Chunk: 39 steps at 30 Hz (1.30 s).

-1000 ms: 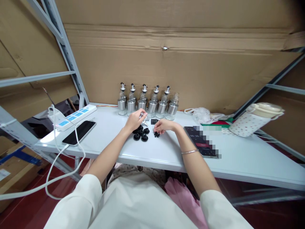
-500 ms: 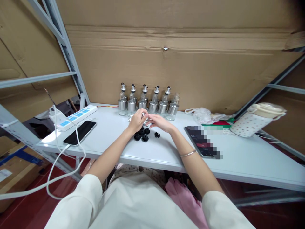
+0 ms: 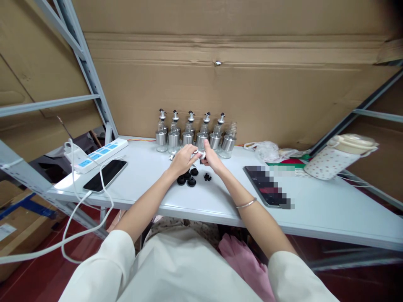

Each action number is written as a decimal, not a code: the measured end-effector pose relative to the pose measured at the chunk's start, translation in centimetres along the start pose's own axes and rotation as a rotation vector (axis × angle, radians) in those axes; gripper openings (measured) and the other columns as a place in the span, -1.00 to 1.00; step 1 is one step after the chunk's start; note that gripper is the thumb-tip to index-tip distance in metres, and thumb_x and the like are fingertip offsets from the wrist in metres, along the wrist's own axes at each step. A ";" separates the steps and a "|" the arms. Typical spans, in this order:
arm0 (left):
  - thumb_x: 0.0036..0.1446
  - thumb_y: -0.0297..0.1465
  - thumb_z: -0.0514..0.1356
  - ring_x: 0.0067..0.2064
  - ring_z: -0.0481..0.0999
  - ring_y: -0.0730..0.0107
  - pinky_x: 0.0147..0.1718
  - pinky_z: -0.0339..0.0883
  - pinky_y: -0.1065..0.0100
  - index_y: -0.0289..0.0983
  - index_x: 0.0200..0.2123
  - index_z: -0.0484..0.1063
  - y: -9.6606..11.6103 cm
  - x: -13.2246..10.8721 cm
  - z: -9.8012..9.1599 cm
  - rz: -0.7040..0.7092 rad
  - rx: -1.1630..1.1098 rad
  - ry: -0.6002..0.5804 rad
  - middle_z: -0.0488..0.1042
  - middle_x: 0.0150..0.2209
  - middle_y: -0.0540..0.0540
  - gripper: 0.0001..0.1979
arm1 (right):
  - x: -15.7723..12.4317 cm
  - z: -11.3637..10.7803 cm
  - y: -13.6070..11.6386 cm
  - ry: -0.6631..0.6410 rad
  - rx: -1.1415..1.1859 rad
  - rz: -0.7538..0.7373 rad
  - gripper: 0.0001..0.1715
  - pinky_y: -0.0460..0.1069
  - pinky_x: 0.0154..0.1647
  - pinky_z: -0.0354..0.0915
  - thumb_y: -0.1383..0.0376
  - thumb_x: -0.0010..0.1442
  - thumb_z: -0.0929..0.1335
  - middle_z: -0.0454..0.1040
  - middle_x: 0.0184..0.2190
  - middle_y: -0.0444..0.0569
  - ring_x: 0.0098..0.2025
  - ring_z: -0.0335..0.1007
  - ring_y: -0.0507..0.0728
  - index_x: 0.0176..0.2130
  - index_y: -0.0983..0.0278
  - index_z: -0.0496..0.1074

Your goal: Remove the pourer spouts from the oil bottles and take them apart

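Between my two hands is a silvery metal pourer spout (image 3: 202, 155), partly covered by fingers. My right hand (image 3: 213, 160) grips its wider end, thumb up. The fingers of my left hand (image 3: 182, 161) are closed on its narrow end. Just under my hands lie several black ringed stoppers (image 3: 191, 182), partly hidden by my left hand. To their right is a little pile of small black caps (image 3: 207, 177). More silvery parts (image 3: 171, 157) show behind my left hand. Past my hands stand glass bottles with steel sleeves (image 3: 188, 137); the back ones bear spouts, the front ones have bare necks.
On the left are a power strip (image 3: 100, 156) and a phone (image 3: 105, 175) with a white cable. To the right lie another phone (image 3: 266, 186), a plastic bag (image 3: 267, 152) and a tilted thermos (image 3: 340, 157). Cardboard (image 3: 239, 88) closes off the back of the table.
My right hand has turned thumb up and closed round the wider end of the spout. The spout has moved slightly right and now shows more plainly between my hands.
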<state>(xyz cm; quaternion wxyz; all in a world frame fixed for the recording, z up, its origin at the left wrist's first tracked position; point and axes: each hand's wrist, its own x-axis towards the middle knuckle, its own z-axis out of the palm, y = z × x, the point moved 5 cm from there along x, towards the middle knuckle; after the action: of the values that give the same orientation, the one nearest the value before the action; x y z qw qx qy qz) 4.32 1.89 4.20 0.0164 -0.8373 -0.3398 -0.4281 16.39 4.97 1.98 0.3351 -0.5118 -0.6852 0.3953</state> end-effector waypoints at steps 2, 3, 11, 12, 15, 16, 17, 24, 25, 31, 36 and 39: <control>0.29 -0.23 -0.07 -0.29 0.31 0.34 -0.26 0.20 0.35 -0.25 -0.37 0.26 0.0 0.0 0.1 -0.018 0.003 -0.032 0.33 -0.39 -0.06 -0.72 | 0.0 -0.7 0.2 0.133 -0.037 0.004 -0.16 -0.08 -0.58 0.09 -0.36 0.05 -0.10 0.10 -0.78 -0.12 -0.65 0.07 0.03 -0.66 0.20 0.15; 0.29 -0.22 -0.08 -0.32 0.30 0.35 -0.29 0.19 0.35 -0.24 -0.43 0.24 -0.1 0.0 0.3 -0.033 0.000 -0.051 0.30 -0.43 -0.04 -0.69 | 0.0 -1.1 0.2 0.200 -0.047 0.006 -0.16 -0.07 -0.56 0.11 -0.35 0.07 -0.09 0.12 -0.77 -0.10 -0.64 0.10 0.04 -0.67 0.20 0.16; 0.24 -0.18 -0.07 -0.49 0.24 0.45 -0.41 0.13 0.38 -0.25 -0.62 0.13 -0.8 -0.1 1.3 -0.229 -0.256 -0.163 0.22 -0.60 0.04 -0.58 | -0.1 -1.6 -0.2 0.341 -0.206 0.056 -0.35 -0.06 -0.47 0.11 -0.05 0.23 0.06 0.21 -0.75 -0.05 -0.55 0.20 0.09 -0.71 0.21 0.19; 0.23 -0.17 -0.08 -0.51 0.23 0.46 -0.42 0.13 0.38 -0.25 -0.63 0.13 -0.8 -0.1 1.4 -0.272 -0.342 -0.177 0.21 -0.62 0.05 -0.56 | -0.3 -1.7 -0.4 0.364 -0.229 0.048 -0.38 -0.07 -0.48 0.10 0.00 0.23 0.06 0.21 -0.75 -0.05 -0.55 0.20 0.09 -0.70 0.21 0.19; 0.20 -0.09 -0.07 -0.55 0.20 0.48 -0.42 0.17 0.37 -0.25 -0.68 0.13 -0.8 0.2 1.4 -0.368 -0.568 -0.204 0.20 -0.67 0.04 -0.51 | -1.0 -1.6 -1.2 0.459 -0.258 0.006 -0.41 -0.06 -0.51 0.06 0.09 0.23 0.05 0.21 -0.76 -0.05 -0.56 0.18 0.09 -0.73 0.21 0.14; 0.18 -0.05 -0.06 -0.55 0.20 0.48 -0.42 0.18 0.36 -0.25 -0.69 0.12 -0.9 0.4 1.4 -0.381 -0.619 -0.209 0.20 -0.68 0.04 -0.49 | -1.4 -1.6 -1.5 0.506 -0.261 -0.015 -0.41 -0.05 -0.52 0.04 0.11 0.23 0.04 0.20 -0.76 -0.05 -0.57 0.17 0.08 -0.74 0.21 0.11; 0.16 -0.02 -0.05 -0.56 0.19 0.49 -0.42 0.19 0.36 -0.25 -0.70 0.11 -0.9 0.5 1.3 -0.392 -0.665 -0.218 0.19 -0.69 0.03 -0.47 | -1.8 -1.5 -1.8 0.555 -0.266 -0.042 -0.41 -0.04 -0.52 0.01 0.12 0.24 0.04 0.18 -0.76 -0.05 -0.58 0.15 0.07 -0.75 0.21 0.08; 0.04 0.08 0.10 -0.64 0.09 0.58 -0.58 0.10 0.37 -0.23 -0.70 0.02 -1.8 1.0 0.8 -0.514 -0.960 -0.309 0.07 -0.72 0.08 -0.42 | -3.6 -0.6 -3.9 0.667 -0.329 -0.362 -0.50 -0.01 -0.47 -0.09 0.12 0.19 0.09 0.05 -0.71 -0.10 -0.58 0.02 0.04 -0.70 0.23 -0.02; 0.03 0.07 0.12 -0.65 0.08 0.59 -0.60 0.07 0.38 -0.23 -0.70 0.01 -1.9 1.1 0.6 -0.533 -0.986 -0.292 0.04 -0.71 0.09 -0.42 | -3.7 -0.5 -4.0 0.657 -0.341 -0.390 -0.51 -0.02 -0.45 -0.08 0.12 0.18 0.12 0.05 -0.70 -0.11 -0.57 0.01 0.04 -0.69 0.23 -0.03; 0.06 0.00 0.17 -0.66 0.02 0.63 -0.65 -0.02 0.42 -0.22 -0.70 -0.04 -2.8 1.3 -0.4 -0.561 -1.012 -0.170 -0.07 -0.68 0.13 -0.42 | -3.6 0.1 -4.7 0.530 -0.371 -0.510 -0.57 -0.03 -0.33 0.07 0.12 0.18 0.17 0.20 -0.64 -0.09 -0.52 0.12 0.05 -0.64 0.22 0.09; 0.01 -0.03 0.22 -0.65 -0.01 0.65 -0.66 -0.06 0.44 -0.23 -0.71 -0.04 -3.5 1.3 -0.9 -0.577 -1.024 -0.112 -0.08 -0.69 0.14 -0.42 | -3.4 0.4 -5.0 0.430 -0.362 -0.540 -0.60 -0.03 -0.27 0.14 0.12 0.22 0.22 0.37 -0.53 -0.03 -0.42 0.28 0.09 -0.57 0.24 0.29; 0.04 -0.07 0.21 -0.66 -0.01 0.65 -0.65 -0.07 0.44 -0.24 -0.71 -0.03 -3.9 1.3 -1.1 -0.588 -1.014 -0.091 -0.07 -0.69 0.14 -0.43 | -3.3 0.5 -5.0 0.403 -0.370 -0.595 -0.64 -0.03 -0.23 0.16 0.13 0.23 0.24 0.42 -0.47 0.01 -0.35 0.33 0.12 -0.49 0.26 0.37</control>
<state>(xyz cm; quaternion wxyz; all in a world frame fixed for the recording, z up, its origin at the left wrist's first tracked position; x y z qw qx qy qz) 1.81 5.25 4.82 -0.5201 -0.6287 -0.3110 -0.4873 14.63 0.92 5.96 0.4647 -0.4100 -0.7837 0.0425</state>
